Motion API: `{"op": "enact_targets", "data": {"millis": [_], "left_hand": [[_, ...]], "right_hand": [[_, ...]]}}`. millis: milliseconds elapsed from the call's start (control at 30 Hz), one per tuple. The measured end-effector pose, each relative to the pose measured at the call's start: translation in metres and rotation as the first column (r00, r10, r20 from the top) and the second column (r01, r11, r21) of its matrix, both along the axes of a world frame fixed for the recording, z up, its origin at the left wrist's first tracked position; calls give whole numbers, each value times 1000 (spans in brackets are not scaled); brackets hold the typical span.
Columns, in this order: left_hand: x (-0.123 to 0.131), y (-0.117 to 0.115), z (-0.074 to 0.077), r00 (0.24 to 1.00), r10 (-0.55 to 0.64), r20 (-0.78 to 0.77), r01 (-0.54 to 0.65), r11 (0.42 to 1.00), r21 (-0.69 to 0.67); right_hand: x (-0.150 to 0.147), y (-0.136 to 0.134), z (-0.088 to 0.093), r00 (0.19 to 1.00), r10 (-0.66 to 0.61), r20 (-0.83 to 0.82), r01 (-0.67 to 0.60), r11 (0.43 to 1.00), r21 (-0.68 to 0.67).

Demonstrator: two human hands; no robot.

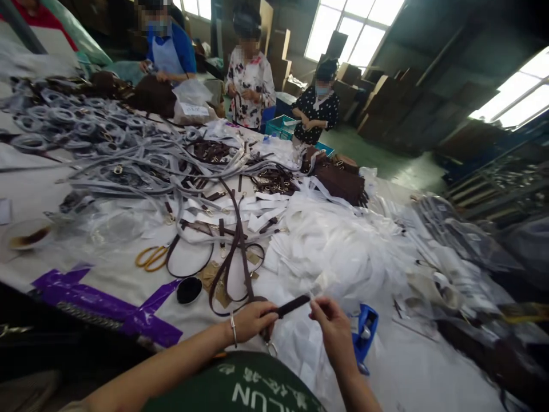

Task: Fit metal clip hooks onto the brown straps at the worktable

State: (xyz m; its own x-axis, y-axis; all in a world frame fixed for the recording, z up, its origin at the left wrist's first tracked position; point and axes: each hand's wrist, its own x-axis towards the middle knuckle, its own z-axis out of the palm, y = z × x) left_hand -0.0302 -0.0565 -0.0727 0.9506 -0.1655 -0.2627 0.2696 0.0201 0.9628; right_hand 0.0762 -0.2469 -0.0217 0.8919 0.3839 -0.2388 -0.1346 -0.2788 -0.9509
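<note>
My left hand, with a bangle at the wrist, grips a dark brown strap whose flat end points right. At that end my right hand has its thumb and forefinger pinched together, seemingly on something thin and pale that is too small to name. A metal ring or clasp hangs below my left hand. Behind it, a long brown strap loops across the table. To the right of my right hand lies a blue tape dispenser. A heap of thin white wrapping strips rises just beyond my hands.
Yellow-handled scissors and a small dish of black stuff lie left. Purple tape runs along the near edge. Grey-wrapped straps pile up at the back left. Several co-workers stand across the table, one in a floral top.
</note>
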Motion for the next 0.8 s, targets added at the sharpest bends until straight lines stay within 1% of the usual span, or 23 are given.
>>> {"op": "enact_targets", "data": {"millis": [33, 67, 100, 133, 200, 233, 267, 300, 333, 400, 433, 467, 533, 600, 667, 700, 733, 767, 800], "left_hand": [[1, -2, 5, 1000, 15, 2, -15, 997, 73], [1, -5, 10, 1000, 22, 22, -26, 984, 176], [3, -8, 16, 998, 19, 55, -35, 953, 301], [4, -10, 21, 996, 12, 89, -49, 899, 436], [6, -16, 28, 993, -17, 120, -68, 742, 667], [7, -18, 29, 993, -28, 111, -63, 671, 738], [8, -20, 29, 995, -32, 93, -52, 632, 773], [8, -20, 28, 997, -36, 65, -27, 642, 766], [7, -19, 26, 998, -47, 37, 6, 700, 714], [5, -13, 19, 994, -106, 41, 70, 856, 512], [4, -9, 15, 987, -141, 75, 99, 911, 401], [2, -5, 11, 980, -166, 110, 125, 943, 310], [-2, 0, 4, 981, -151, 120, 122, 968, 220], [-3, 0, 2, 996, -90, 17, 87, 986, 140], [-2, -4, 4, 994, -42, -100, 45, 999, 27], [-2, -7, 6, 990, -29, -135, 28, 1000, -3], [-1, -10, 9, 989, -18, -147, 21, 1000, 18], [0, -13, 11, 992, -4, -129, 18, 994, 106], [1, -16, 13, 997, 5, -82, 16, 968, 252]], "right_hand": [[-6, 2, -1, 996, 63, 56, -59, 995, -80], [-13, 5, -2, 987, 135, 92, -121, 982, -143], [-20, 9, -4, 974, 197, 112, -174, 967, -185], [-26, 12, -6, 963, 241, 120, -212, 954, -211], [-35, 18, -12, 960, 262, 103, -235, 946, -223], [-38, 19, -15, 965, 248, 81, -226, 951, -213], [-40, 20, -19, 972, 227, 53, -213, 957, -198], [-40, 19, -22, 978, 208, 21, -201, 963, -179], [-39, 17, -25, 981, 196, -14, -196, 968, -156], [-35, 10, -29, 980, 185, -76, -193, 975, -111], [-32, 7, -29, 980, 172, -102, -182, 979, -88], [-29, 3, -29, 981, 152, -122, -161, 985, -69], [-26, -2, -28, 985, 95, -141, -102, 994, -44], [-28, -3, -26, 989, 78, -123, -86, 994, -64], [-35, 0, -24, 990, 135, -47, -140, 980, -144], [-39, 3, -24, 984, 177, 4, -173, 966, -194], [-44, 5, -25, 975, 218, 48, -201, 951, -236], [-48, 7, -26, 969, 240, 61, -217, 942, -255], [-51, 8, -28, 971, 235, 38, -219, 945, -243]]}}
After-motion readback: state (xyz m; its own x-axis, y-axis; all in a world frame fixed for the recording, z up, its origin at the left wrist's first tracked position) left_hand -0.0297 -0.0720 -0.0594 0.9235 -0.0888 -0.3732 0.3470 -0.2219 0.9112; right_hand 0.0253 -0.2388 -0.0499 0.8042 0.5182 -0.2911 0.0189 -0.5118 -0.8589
